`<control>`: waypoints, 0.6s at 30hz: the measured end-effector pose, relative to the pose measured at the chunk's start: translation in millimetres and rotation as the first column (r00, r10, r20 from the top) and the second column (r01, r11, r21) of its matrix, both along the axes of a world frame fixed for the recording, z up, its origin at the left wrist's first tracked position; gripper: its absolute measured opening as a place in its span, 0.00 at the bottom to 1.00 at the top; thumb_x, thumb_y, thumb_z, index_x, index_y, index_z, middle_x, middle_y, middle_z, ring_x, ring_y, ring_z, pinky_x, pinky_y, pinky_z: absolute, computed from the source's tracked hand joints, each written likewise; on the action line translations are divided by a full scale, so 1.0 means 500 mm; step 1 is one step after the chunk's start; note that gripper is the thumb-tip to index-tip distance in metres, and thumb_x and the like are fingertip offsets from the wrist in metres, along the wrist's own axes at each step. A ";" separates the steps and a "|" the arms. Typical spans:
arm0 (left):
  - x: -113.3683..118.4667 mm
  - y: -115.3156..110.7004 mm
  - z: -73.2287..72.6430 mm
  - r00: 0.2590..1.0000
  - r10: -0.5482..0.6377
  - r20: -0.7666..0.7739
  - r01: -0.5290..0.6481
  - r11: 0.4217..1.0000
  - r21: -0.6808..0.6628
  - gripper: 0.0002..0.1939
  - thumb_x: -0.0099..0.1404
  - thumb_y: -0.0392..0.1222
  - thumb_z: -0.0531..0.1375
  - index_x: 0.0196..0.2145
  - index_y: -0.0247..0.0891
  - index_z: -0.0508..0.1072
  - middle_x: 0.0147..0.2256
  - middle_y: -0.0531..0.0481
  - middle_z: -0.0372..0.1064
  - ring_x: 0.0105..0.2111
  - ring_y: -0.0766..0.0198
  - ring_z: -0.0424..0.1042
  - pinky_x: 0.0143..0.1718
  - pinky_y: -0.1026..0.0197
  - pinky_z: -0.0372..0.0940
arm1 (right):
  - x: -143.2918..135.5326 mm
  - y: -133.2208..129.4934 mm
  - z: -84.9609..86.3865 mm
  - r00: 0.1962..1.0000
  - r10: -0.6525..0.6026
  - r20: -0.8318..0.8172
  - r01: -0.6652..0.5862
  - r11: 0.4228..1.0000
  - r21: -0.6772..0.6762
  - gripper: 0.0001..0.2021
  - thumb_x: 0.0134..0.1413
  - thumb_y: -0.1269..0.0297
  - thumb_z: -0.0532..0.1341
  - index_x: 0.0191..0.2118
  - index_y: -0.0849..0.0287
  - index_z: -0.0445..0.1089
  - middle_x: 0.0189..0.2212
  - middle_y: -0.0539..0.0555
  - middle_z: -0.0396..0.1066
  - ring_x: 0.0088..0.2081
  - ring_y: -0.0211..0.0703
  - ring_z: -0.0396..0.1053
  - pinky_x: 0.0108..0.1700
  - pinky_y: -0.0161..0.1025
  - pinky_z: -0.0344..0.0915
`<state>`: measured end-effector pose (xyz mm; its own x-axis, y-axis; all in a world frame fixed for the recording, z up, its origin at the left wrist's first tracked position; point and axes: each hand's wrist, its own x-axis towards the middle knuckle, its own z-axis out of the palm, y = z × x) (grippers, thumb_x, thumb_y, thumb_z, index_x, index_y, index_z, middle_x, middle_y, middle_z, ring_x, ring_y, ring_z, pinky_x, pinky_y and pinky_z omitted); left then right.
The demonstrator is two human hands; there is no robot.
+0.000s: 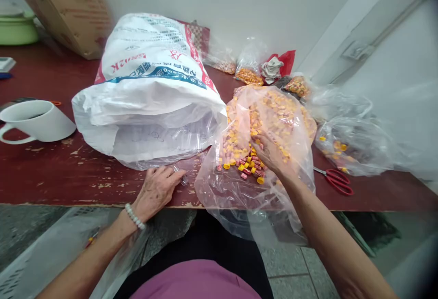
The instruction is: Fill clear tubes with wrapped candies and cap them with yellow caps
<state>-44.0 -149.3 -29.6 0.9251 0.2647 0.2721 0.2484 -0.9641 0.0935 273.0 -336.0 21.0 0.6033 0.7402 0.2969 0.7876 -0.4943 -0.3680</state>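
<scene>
My left hand (159,186) rests on the table near its front edge, fingers closed on a small clear tube (184,178). My right hand (268,153) reaches into the mouth of a clear plastic bag (222,196). Its fingers are bent together at the heap of small yellow caps and red-and-pink pieces (253,167) inside; whatever they hold is hidden. Just beyond my left hand lies a big white printed sack (147,94), its mouth facing me and a clear liner showing.
A white mug (37,123) stands at the left on the red table (68,176). Red-handled scissors (337,180) lie right of the bag, beside another clear bag (356,146). Smaller filled bags (249,69) sit by the wall; a cardboard box (68,12) is back left.
</scene>
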 end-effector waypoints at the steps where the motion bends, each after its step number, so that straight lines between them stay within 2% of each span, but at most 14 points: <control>1: 0.001 0.000 -0.002 0.999 0.028 0.022 -0.028 1.000 0.012 0.17 0.66 0.36 0.49 0.49 0.45 0.69 0.34 0.46 0.68 0.37 0.55 0.64 0.39 0.52 0.56 | -0.008 -0.015 0.012 1.000 -0.016 0.014 0.016 1.000 -0.001 0.14 0.59 0.63 0.50 0.44 0.62 0.69 0.42 0.60 0.71 0.44 0.48 0.67 0.47 0.43 0.61; 3: 0.001 -0.001 -0.005 0.990 0.096 0.101 -0.099 0.995 0.022 0.14 0.66 0.38 0.50 0.46 0.42 0.71 0.35 0.44 0.67 0.37 0.54 0.64 0.39 0.53 0.58 | -0.034 -0.043 0.026 1.000 0.002 0.026 -0.001 1.000 -0.027 0.11 0.57 0.66 0.52 0.39 0.61 0.70 0.38 0.57 0.72 0.41 0.46 0.68 0.45 0.41 0.62; 6: 0.000 -0.004 -0.013 0.953 0.164 0.255 -0.167 0.986 -0.010 0.11 0.65 0.41 0.52 0.43 0.39 0.70 0.43 0.39 0.65 0.43 0.52 0.64 0.43 0.51 0.60 | -0.090 -0.075 0.020 0.996 0.088 0.015 -0.086 0.990 -0.109 0.08 0.54 0.71 0.55 0.34 0.59 0.71 0.33 0.53 0.73 0.37 0.41 0.69 0.41 0.36 0.63; 8: 0.002 -0.006 -0.022 0.939 0.158 0.304 -0.147 0.987 -0.060 0.10 0.66 0.41 0.51 0.43 0.38 0.68 0.45 0.40 0.65 0.45 0.52 0.64 0.45 0.51 0.60 | -0.122 -0.082 0.004 0.994 0.107 0.020 -0.103 0.983 -0.151 0.08 0.54 0.73 0.54 0.34 0.60 0.71 0.33 0.54 0.73 0.37 0.41 0.69 0.41 0.35 0.63; 11: 0.006 -0.008 -0.037 0.950 0.125 0.288 -0.095 0.989 -0.115 0.10 0.67 0.40 0.49 0.44 0.37 0.66 0.40 0.42 0.69 0.42 0.53 0.67 0.43 0.52 0.62 | -0.151 -0.074 -0.018 0.995 0.094 0.046 -0.083 0.977 -0.198 0.10 0.56 0.73 0.52 0.39 0.62 0.70 0.37 0.59 0.72 0.40 0.45 0.68 0.43 0.39 0.63; 15: 0.008 -0.011 -0.044 0.923 0.108 0.369 -0.046 0.984 -0.174 0.16 0.68 0.40 0.47 0.51 0.34 0.63 0.44 0.39 0.69 0.45 0.54 0.68 0.47 0.53 0.63 | -0.172 -0.051 -0.027 0.993 0.085 0.079 -0.062 0.963 -0.262 0.10 0.57 0.68 0.54 0.41 0.62 0.70 0.40 0.63 0.70 0.44 0.51 0.67 0.45 0.43 0.63; 18: 0.006 -0.009 -0.046 0.886 0.140 0.441 -0.065 0.981 -0.181 0.19 0.68 0.42 0.48 0.54 0.34 0.61 0.44 0.40 0.68 0.43 0.55 0.70 0.46 0.54 0.64 | -0.191 -0.046 -0.031 0.994 0.051 0.096 -0.018 0.948 -0.317 0.09 0.53 0.71 0.56 0.40 0.62 0.70 0.37 0.62 0.71 0.40 0.51 0.68 0.41 0.43 0.65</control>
<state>-40.8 -153.8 -52.5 0.6781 0.4252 0.5995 0.2402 -0.8991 0.3660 177.7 -358.8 5.3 0.5543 0.8259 0.1034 0.8314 -0.5436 -0.1150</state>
